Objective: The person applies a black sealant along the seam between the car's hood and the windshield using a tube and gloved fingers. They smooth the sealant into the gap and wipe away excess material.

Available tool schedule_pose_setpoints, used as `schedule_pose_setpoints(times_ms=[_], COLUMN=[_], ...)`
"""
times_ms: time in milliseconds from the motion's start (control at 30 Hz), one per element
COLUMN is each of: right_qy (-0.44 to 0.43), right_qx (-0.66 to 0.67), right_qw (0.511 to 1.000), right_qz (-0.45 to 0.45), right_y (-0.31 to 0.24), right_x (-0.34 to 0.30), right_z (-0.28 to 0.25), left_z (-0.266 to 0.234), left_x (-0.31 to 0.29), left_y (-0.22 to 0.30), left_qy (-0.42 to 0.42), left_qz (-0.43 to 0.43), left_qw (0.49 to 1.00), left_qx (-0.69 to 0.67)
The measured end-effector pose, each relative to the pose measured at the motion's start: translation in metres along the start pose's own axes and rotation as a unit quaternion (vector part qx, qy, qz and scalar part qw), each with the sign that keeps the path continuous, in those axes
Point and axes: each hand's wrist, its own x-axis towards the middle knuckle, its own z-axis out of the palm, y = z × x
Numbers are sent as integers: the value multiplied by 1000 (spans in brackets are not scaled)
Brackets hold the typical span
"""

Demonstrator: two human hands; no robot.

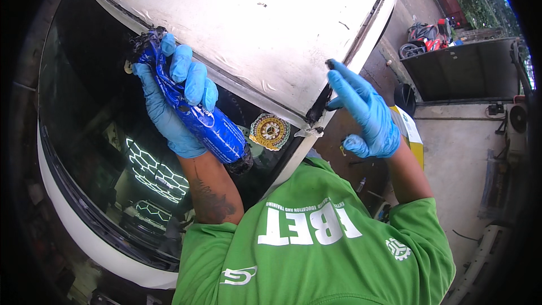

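Observation:
My left hand (pixel 169 121), in a blue glove, is wrapped round a blue foil sealant sausage pack (pixel 213 131). The pack is crumpled, with black smears at both ends, and it is held over the dark windshield (pixel 84 107). My right hand (pixel 366 114), also gloved in blue, is raised with fingers apart by the front corner of a white vehicle roof (pixel 248 28). Black residue coats one of its fingertips. Close to those fingers, black sealant (pixel 319 105) lies in the channel at the roof's corner. I cannot tell whether the fingers touch the roof edge.
A round sticker (pixel 270 132) is on the glass below the roof edge. Beyond the vehicle's right side are a dark panel (pixel 463 70), a motorcycle (pixel 412 49) and a pale wall (pixel 451 158). A yellow box (pixel 416 144) shows behind my right forearm.

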Motion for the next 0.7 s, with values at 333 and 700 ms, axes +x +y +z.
schedule_pose_setpoints(times_ms=[333,700], right_qy=[-136,-60], right_qx=[-187,-208], right_qw=[971,975], right_qz=[-61,-48], right_y=[-10,-5], right_x=[26,38], right_z=[8,2], left_z=[-4,0], left_x=[1,-2], left_y=[1,4], left_qy=[7,-9], left_qz=[16,13], left_qw=[1000,1000], left_qx=[-8,-4])
